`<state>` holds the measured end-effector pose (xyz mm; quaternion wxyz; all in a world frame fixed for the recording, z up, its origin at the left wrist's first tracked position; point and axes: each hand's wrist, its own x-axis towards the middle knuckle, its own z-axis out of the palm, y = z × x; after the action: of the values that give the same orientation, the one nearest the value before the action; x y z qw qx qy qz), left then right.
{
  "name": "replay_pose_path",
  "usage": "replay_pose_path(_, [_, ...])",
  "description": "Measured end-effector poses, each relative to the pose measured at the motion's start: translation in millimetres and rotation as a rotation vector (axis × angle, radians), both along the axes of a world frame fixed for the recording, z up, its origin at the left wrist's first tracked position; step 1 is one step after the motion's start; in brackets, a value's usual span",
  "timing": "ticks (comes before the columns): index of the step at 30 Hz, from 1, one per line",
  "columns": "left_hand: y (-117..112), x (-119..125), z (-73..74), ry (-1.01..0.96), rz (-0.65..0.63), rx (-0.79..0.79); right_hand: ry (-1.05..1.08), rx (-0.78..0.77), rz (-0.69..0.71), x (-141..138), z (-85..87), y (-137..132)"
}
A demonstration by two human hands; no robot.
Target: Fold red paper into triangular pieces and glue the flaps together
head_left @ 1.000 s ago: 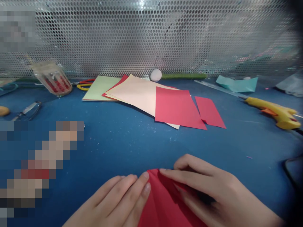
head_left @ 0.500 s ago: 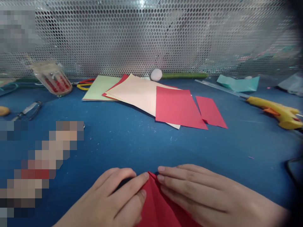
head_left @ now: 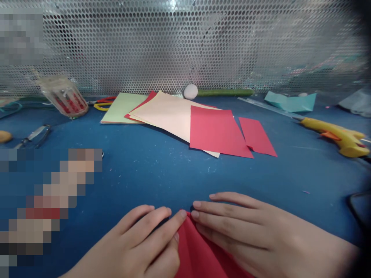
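Observation:
A folded red paper [head_left: 199,255] lies on the blue table [head_left: 162,173] at the bottom middle, its pointed tip facing away from me. My left hand [head_left: 139,247] rests at its left edge, index fingertip on the tip and thumb pressed against the fold. My right hand [head_left: 249,235] lies flat over the paper's right side, fingers stretched out toward the tip. The fingertips of both hands nearly meet there. Most of the paper is hidden under my hands.
Further back lie a stack of green, cream and red sheets [head_left: 174,114] and a red offcut [head_left: 256,136]. A yellow glue gun [head_left: 339,139] is at right, teal paper [head_left: 290,102] behind it. A clear jar [head_left: 65,96], scissors [head_left: 102,103] and a white ball [head_left: 190,92] stand before the perforated metal wall.
My right hand has flattened onto the paper and slid its fingertips left to the tip. My left hand's fingers have moved up to meet them at the point.

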<state>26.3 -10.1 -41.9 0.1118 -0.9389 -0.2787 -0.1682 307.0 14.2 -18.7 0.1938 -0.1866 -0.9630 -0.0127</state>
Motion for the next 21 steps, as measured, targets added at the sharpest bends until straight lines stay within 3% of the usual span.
replay_pose_path(7, [4.7, 1.0, 7.9, -0.083, -0.019, 0.000, -0.013, -0.089, 0.017, 8.4, -10.9, -2.4])
replay_pose_path(11, [3.2, 3.6, 9.0, -0.058, -0.006, -0.065, -0.030, -0.103, 0.050, 9.3, -9.4, -1.2])
replay_pose_path(16, [3.5, 6.8, 2.9, -0.127, -0.023, 0.038, -0.054, -0.080, 0.054, 4.7, -4.9, 0.7])
replay_pose_path(21, [4.3, 3.6, 4.3, -0.109, -0.025, 0.033, -0.064, -0.089, 0.062, 5.7, -1.5, 4.3])
